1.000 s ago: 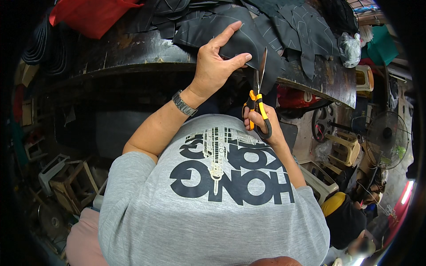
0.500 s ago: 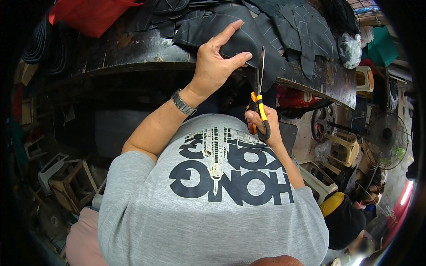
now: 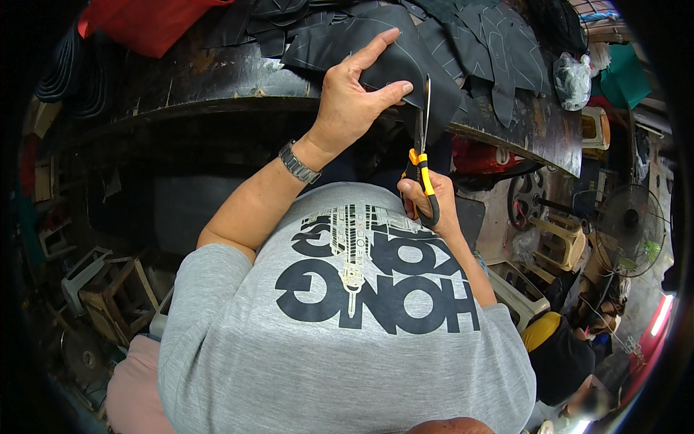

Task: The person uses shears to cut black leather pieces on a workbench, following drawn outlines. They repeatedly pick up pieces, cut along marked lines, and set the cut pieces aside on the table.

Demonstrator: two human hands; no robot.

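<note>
Two bare hands are caught at the near edge of the counter (image 3: 210, 79), with a black sheet (image 3: 405, 61) draped over that edge. The left hand (image 3: 348, 103) is laid against the sheet, index and thumb spread wide; its other fingers are tucked out of view, so whether anything's pinched in that grip can't be told. The right hand's (image 3: 447, 205) grip is closed snugly round the scissors (image 3: 421, 158), fingertips partly hidden. They're pointed away from the body, blades (image 3: 426, 116) nearly together, one half lost against all that black, so how much sheet is between them can't be made out. More black pieces (image 3: 499, 61), marked with pale lines, are heaped behind and cut off up top. Some room is left between the counter edge and the grey shirt (image 3: 347, 369). Big dark lettering (image 3: 376, 312) is printed on that, seen upside down.
</note>
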